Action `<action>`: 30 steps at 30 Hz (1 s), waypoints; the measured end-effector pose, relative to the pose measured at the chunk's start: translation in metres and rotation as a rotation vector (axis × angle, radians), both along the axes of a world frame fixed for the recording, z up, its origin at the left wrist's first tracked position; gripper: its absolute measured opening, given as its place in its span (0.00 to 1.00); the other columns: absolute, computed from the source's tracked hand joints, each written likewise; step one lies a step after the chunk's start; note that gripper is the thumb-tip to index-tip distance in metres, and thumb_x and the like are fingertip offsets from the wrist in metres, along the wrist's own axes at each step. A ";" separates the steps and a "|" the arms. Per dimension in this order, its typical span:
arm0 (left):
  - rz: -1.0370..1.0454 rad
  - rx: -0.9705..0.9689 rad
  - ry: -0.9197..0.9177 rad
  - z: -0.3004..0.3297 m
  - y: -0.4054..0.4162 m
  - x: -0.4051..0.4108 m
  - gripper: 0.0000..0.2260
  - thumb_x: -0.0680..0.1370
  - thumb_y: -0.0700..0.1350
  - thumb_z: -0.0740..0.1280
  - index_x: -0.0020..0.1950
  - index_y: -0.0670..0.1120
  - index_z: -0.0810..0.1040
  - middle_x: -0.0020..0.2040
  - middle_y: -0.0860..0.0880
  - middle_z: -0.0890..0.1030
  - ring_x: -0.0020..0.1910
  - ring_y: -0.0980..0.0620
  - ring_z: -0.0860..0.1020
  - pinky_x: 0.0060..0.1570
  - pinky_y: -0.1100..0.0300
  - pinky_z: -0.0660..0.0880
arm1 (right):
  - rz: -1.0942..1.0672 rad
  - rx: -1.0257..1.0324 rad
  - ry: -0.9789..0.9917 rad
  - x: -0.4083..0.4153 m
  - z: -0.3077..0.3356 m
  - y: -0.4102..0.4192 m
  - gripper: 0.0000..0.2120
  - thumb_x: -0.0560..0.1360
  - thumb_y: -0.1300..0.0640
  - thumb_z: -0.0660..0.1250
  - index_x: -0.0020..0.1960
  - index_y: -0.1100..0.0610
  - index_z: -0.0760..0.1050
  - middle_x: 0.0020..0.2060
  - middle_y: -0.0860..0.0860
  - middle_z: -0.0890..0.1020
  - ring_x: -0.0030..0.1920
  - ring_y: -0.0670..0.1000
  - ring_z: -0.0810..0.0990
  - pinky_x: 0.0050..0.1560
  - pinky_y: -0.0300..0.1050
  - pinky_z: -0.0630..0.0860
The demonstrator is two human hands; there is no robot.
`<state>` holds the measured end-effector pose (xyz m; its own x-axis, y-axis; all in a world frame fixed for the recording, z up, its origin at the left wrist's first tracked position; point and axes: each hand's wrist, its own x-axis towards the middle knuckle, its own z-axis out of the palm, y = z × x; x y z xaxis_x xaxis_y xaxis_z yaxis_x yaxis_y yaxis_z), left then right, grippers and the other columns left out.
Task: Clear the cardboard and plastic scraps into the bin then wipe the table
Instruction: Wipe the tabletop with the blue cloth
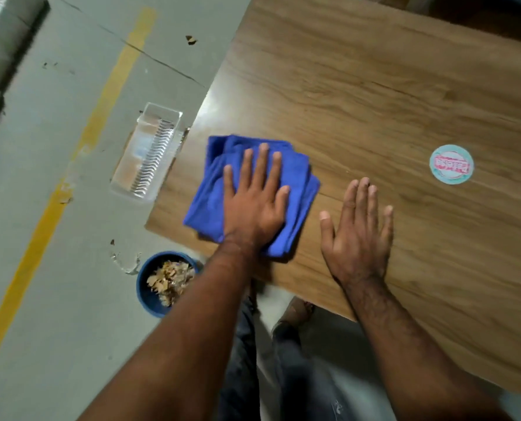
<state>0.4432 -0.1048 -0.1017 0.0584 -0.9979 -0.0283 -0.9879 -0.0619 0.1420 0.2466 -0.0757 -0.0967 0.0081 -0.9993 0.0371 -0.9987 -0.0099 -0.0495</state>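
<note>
A folded blue cloth (295,177) lies on the wooden table (374,86) near its left corner. My left hand (254,202) presses flat on the cloth with straight, spread fingers. To the right of the cloth, my right hand (358,232) rests flat on the bare wood, fingers straight. On the floor below the table's left corner stands a round blue bin (145,296) holding cardboard scraps (169,281).
A round sticker (451,164) sits on the table to the right. A clear plastic tray (148,153) lies on the floor beside the table's left edge. A yellow line (79,147) crosses the grey floor. Small scraps (190,40) lie on the floor.
</note>
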 end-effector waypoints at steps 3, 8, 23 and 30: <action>-0.190 -0.025 0.041 0.000 -0.059 -0.058 0.29 0.84 0.60 0.50 0.84 0.51 0.61 0.84 0.48 0.59 0.84 0.44 0.57 0.78 0.35 0.53 | 0.020 -0.018 0.031 -0.005 -0.006 0.001 0.33 0.83 0.47 0.51 0.83 0.64 0.57 0.82 0.60 0.58 0.82 0.57 0.60 0.79 0.64 0.57; -0.245 -0.026 0.036 -0.004 -0.105 -0.053 0.29 0.83 0.61 0.48 0.84 0.54 0.61 0.84 0.51 0.59 0.83 0.47 0.58 0.78 0.34 0.55 | 0.005 -0.018 0.018 -0.003 -0.004 -0.001 0.33 0.84 0.45 0.51 0.83 0.62 0.56 0.83 0.58 0.57 0.82 0.55 0.59 0.80 0.63 0.56; -0.409 -0.003 0.031 -0.001 -0.183 -0.112 0.29 0.83 0.61 0.48 0.84 0.55 0.60 0.85 0.51 0.58 0.83 0.46 0.57 0.78 0.34 0.51 | -0.153 0.023 0.055 -0.006 -0.008 -0.003 0.30 0.87 0.46 0.47 0.81 0.66 0.59 0.82 0.63 0.59 0.81 0.60 0.61 0.78 0.62 0.62; 0.138 -0.004 0.024 -0.003 -0.193 -0.026 0.29 0.86 0.60 0.47 0.86 0.53 0.52 0.86 0.49 0.51 0.85 0.44 0.50 0.79 0.33 0.45 | -0.129 0.052 -0.002 -0.003 -0.006 -0.005 0.34 0.84 0.43 0.52 0.85 0.58 0.52 0.84 0.55 0.54 0.83 0.55 0.55 0.81 0.62 0.53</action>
